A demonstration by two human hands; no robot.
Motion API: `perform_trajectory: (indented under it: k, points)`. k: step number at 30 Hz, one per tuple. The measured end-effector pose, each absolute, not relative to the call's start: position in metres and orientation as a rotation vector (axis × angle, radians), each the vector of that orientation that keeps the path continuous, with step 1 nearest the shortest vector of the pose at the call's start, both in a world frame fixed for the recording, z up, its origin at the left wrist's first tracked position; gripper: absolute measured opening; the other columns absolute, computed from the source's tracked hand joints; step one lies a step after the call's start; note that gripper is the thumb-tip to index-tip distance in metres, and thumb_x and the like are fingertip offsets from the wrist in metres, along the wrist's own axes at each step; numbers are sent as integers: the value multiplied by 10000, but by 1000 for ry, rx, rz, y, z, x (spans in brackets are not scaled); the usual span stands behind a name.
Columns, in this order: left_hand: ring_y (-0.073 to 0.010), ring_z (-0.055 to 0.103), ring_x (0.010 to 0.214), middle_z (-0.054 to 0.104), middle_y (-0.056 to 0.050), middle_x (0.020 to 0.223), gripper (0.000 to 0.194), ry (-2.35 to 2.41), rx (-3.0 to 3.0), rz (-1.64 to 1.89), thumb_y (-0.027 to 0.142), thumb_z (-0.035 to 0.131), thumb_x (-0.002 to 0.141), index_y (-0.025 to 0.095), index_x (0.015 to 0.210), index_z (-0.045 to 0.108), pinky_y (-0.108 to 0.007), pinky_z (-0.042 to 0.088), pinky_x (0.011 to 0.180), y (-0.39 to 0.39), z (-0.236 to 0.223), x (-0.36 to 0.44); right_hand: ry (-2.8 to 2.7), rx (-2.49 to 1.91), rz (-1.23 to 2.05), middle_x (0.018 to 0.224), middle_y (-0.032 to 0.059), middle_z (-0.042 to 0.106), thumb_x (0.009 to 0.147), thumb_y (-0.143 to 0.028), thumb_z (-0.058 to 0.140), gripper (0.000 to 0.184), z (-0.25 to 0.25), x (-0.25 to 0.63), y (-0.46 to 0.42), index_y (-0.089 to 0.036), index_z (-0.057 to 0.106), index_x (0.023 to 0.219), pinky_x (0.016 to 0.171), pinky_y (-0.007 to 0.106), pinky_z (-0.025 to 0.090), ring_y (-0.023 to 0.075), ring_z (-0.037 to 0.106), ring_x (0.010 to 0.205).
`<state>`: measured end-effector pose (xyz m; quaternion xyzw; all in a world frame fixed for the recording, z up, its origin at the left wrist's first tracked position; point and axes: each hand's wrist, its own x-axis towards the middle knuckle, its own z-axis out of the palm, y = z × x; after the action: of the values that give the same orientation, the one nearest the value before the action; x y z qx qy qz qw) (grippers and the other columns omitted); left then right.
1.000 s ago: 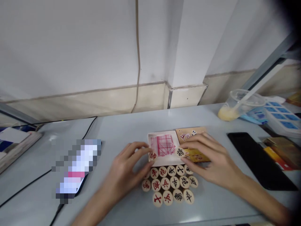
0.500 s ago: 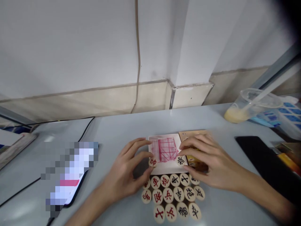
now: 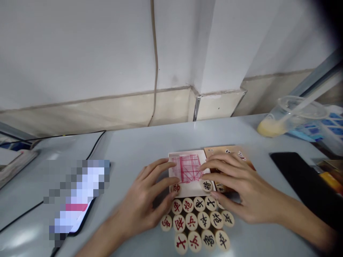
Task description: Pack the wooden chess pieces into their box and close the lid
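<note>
A: Item one, left hand [image 3: 144, 203]. State?

B: Resting at the left edge of the shallow white box [image 3: 187, 192]. Thumb and forefinger are pinched on one red-marked disc [image 3: 176, 188] at the box's near-left corner; the other fingers lie spread along the box wall.

A: Item two, right hand [image 3: 238, 189].

B: Mirror of the first. Fingertips are closed on one black-marked disc [image 3: 207, 185] at the near-right corner of the box, the remaining fingers fanned over the wooden lid [image 3: 227, 151] just beside it.

A: Contents of the box?

B: A folded sheet with a red printed grid [image 3: 189, 167] lies flat in it. The two held discs sit on its near edge, well apart from each other.

A: Remaining pieces?

B: A block of round wooden discs [image 3: 197, 223], red and black characters face up, in three rows on the grey table [image 3: 150, 142] just in front of the box, touching one another.

A: Step in hand, as a judgement?

B: Seating the first pair of discs in the box, one per hand. The rows outside look untouched.

A: What does the next move call for?

B: Probably easing both discs flat against the near wall, letting go, then reaching back to the nearest row without scattering it.

A: Sundries?

B: Phone [image 3: 77, 200] at left, dark slab [image 3: 302, 182] at right, plastic cup [image 3: 289, 116] far right.
</note>
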<state>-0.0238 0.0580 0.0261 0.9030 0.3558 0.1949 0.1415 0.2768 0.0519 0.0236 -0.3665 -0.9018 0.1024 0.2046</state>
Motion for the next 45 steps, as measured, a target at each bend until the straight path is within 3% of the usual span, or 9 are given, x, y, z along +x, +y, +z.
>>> perform_trajectory:
  k: [4,10,19,28,37,41,45]
  points:
    - [-315,385,1442,483,-55,1525,338,1012,2646,515,179,569,926,279,1236,663,-535,465,1080,58,25,-25,-2541,-979,311,1331,45,617,911,-270,621,345,25,274,49,-260,640,1255,1089,489,424,258,443,1349]
    - [-312,433,1404,525,-75,1485,359,1027,2683,566,137,533,931,254,1249,651,-519,470,1058,60,23,-28,-2475,-965,320,1261,50,662,908,-240,623,303,24,274,50,-257,672,1206,1042,451,470,244,503,1296]
    - [-213,630,1028,652,-63,1111,186,1327,2390,896,203,576,960,237,1135,630,-353,535,828,27,35,-27,-2120,-1137,172,1019,35,698,897,-143,627,261,28,273,26,-243,664,1135,859,383,510,197,631,976]
    - [-238,674,1066,661,-64,1207,325,1538,2281,773,356,640,938,289,1252,588,-389,605,842,-12,2,-33,-1953,-1409,232,1092,44,671,931,-298,630,289,-19,278,-33,-245,583,1211,744,259,574,148,671,893]
    - [-201,687,1019,675,-46,1146,186,1491,2220,888,305,642,950,285,1135,646,-334,607,819,-10,2,-35,-1911,-1355,358,864,-3,614,923,-261,650,249,-23,277,-28,-241,588,1163,653,224,545,114,623,736]
    - [-188,675,1012,668,-37,1129,207,1445,2242,905,287,661,943,287,1150,650,-310,592,818,-3,11,-31,-1959,-1309,332,895,3,623,912,-236,665,270,-5,278,-18,-247,595,1173,703,248,541,126,626,794]
    - [-201,645,1054,659,-57,1151,226,1257,2380,916,220,655,942,262,1164,664,-343,575,856,26,24,-16,-2118,-1201,315,1049,29,652,929,-236,641,228,15,270,12,-261,618,1154,842,316,527,171,622,1007]
